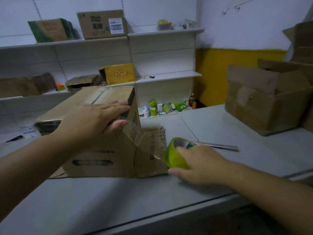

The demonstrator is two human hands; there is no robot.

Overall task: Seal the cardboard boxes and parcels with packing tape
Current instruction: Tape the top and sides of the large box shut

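The cardboard box (94,155) stands on the grey table (118,200). The left hand (94,122) lies flat on its top, fingers straight, pressing the tape end. The right hand (199,165) grips the green tape roll (176,158) low beside the box, with a clear strip (135,133) stretched between. I think the strip should be pulled tight (no wrinkles) and straight down the side, then smoothed.

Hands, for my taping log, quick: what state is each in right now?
Left hand: open, pressing flat on top of the brown cardboard box.
Right hand: closed, gripping the green roll of clear packing tape.
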